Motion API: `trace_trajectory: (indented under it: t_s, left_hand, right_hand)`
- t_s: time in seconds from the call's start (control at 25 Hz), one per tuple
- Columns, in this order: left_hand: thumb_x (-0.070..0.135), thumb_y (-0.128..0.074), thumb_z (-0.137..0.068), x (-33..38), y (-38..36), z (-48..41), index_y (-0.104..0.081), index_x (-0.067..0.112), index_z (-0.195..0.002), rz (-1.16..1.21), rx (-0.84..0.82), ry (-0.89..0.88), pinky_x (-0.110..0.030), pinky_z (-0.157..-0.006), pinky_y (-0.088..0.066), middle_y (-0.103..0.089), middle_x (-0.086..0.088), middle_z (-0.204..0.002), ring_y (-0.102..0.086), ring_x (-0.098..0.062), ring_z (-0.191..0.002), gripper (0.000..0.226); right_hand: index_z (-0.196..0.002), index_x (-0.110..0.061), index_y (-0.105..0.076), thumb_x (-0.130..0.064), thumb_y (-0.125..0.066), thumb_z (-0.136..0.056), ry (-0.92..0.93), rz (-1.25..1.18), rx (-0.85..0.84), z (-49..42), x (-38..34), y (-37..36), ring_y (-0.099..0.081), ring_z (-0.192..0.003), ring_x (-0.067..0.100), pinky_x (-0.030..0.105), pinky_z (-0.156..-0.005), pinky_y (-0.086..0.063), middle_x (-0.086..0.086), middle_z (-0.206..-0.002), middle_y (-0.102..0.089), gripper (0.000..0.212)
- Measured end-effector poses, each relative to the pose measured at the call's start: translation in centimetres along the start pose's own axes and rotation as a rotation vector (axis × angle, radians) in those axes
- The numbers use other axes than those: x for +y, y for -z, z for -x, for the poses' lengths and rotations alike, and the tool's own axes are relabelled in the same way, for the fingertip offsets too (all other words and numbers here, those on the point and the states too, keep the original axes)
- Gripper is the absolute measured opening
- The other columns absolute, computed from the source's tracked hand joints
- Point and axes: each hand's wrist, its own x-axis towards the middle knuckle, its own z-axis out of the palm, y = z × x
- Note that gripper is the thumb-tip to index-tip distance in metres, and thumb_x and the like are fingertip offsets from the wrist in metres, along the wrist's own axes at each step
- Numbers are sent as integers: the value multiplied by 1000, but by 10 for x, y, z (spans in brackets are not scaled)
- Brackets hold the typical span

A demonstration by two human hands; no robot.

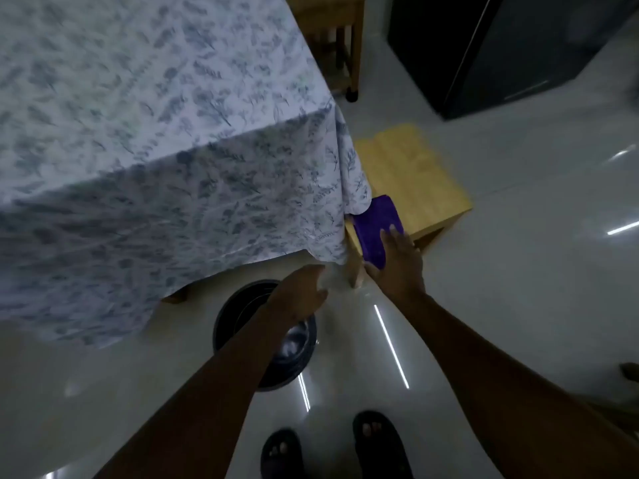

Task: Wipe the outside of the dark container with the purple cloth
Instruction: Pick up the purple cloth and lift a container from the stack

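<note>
**Hand Lands on Purple Cloth as Dark Container Waits on the Floor**

A person standing at the corner of a cloth-draped desk (138, 133) reaches down with the right hand (397, 261), its fingers spread wide and pressed flat on the purple cloth (375, 229). The cloth lies folded at the near edge of a low wooden stool (415, 181), partly tucked beneath the hanging corner of the leaf-patterned tablecloth (242, 209). The hand has not closed on it; the flat palm looks like the start of a pick-up. The left hand (301, 292) hangs loosely open and empty, just below the tablecloth hem and above the dark container (294, 361), a round vessel with a shiny interior that sits upright on the pale tiled floor (518, 305), near the desk's edge and just ahead of the person's sandalled feet (377, 440). The left hand appears poised to steady or lift the container once the cloth is in hand. No wiping has begun. Motion blur softens finer detail.
</note>
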Motion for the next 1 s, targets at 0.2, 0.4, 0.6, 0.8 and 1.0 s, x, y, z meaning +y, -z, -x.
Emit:
trace_trajectory:
  t_s: [0.2,0.4,0.6,0.8,1.0]
  left_hand:
    - [29,-52,-97,-52,-52,-37,-31,12,-150,22,37,63,-31,-113,-32,-33,-6,-155,-46,-23,-133,60]
    - [28,-51,-98,-87,-100,-54,-32,12,-149,19,124,23,-26,-114,-28,-34,-4,-155,-40,-19,-137,57]
    - [29,-51,-97,-110,-143,-28,-37,14,-147,-9,134,11,-24,-109,-31,-46,-5,-147,-45,-20,-133,54]
    - [26,-49,-94,-132,-189,13,-47,15,-139,-36,92,134,-36,-109,-39,-53,-5,-140,-50,-24,-129,46]
    - [39,-52,-93,-159,-238,16,-46,9,-137,-67,-69,197,-43,-104,-44,-56,-13,-136,-55,-33,-122,54]
  right_hand:
    - [-146,-23,-35,-63,-52,-82,-24,57,176,-47,2,-47,-17,-144,41,60,-106,-27,13,-159,-21,78]
    - [-130,-20,-56,-42,-62,-82,47,34,426,-40,7,-78,-43,-121,42,56,-85,-47,15,-144,-46,53]
    - [-125,-14,-61,-18,-75,-73,201,-2,479,-10,13,-92,-49,-106,41,47,-80,-51,15,-136,-54,54]
    - [-130,-17,-57,-13,-70,-78,141,-304,406,65,3,-122,-44,-118,35,42,-92,-48,10,-136,-52,54]
    - [-137,-20,-52,-13,-57,-85,-77,-715,101,108,0,-181,-60,-103,25,33,-87,-49,9,-119,-62,53]
